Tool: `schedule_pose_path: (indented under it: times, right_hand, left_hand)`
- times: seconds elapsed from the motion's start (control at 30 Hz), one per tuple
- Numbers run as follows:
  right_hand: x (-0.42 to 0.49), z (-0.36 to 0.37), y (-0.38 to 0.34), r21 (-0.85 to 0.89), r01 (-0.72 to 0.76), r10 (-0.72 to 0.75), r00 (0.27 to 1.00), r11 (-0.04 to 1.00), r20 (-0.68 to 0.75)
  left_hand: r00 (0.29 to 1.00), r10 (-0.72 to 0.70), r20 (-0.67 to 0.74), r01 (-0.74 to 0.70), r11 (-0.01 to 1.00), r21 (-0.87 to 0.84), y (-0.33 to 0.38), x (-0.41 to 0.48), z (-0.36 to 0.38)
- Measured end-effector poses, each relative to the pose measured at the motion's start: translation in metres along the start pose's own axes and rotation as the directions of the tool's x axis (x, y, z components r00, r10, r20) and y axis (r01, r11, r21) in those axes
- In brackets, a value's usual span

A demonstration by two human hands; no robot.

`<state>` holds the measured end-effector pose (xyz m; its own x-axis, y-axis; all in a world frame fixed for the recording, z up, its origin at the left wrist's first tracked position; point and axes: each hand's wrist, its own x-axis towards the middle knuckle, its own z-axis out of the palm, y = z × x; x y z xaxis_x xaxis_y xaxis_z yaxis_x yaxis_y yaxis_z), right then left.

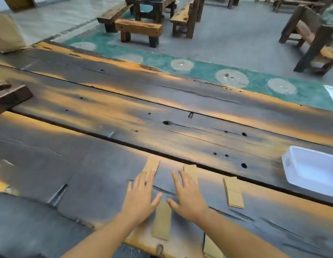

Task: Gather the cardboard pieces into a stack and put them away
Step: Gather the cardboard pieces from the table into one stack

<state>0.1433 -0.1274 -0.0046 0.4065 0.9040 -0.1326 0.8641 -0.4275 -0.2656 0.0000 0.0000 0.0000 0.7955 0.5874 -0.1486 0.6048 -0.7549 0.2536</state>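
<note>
Flat brown cardboard pieces (233,192) scattered apart

soft daylight, slight motion blur, wide-angle edge distortion

One head-worn wide-angle view looks forward and down across the wooden table (162,112), close above both outstretched hands, with benches (138,29) far beyond
</note>
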Motion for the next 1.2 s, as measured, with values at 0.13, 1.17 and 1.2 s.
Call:
schedule_pose_path:
  times: [0.13, 1.17, 1.2]
  right_hand:
    - [-0.016, 0.036, -0.004, 0.137, -0.184, 0.141, 0.951, 0.973, 0.276]
    - [-0.025, 0.092, -0.013, 0.644, -0.757, 0.544, 0.589, 0.112, 0.597]
    - [-0.03, 0.088, -0.007, 0.655, -0.749, 0.526, 0.597, 0.095, 0.606]
  left_hand:
    - [0.983, -0.109, 0.145, 0.116, 0.992, -0.04, -0.013, -0.018, 0.046]
    - [0.683, -0.47, 0.559, 0.702, 0.209, -0.681, 0.033, -0.034, 0.102]
    - [0.687, -0.449, 0.571, 0.7, 0.198, -0.686, 0.034, -0.034, 0.099]
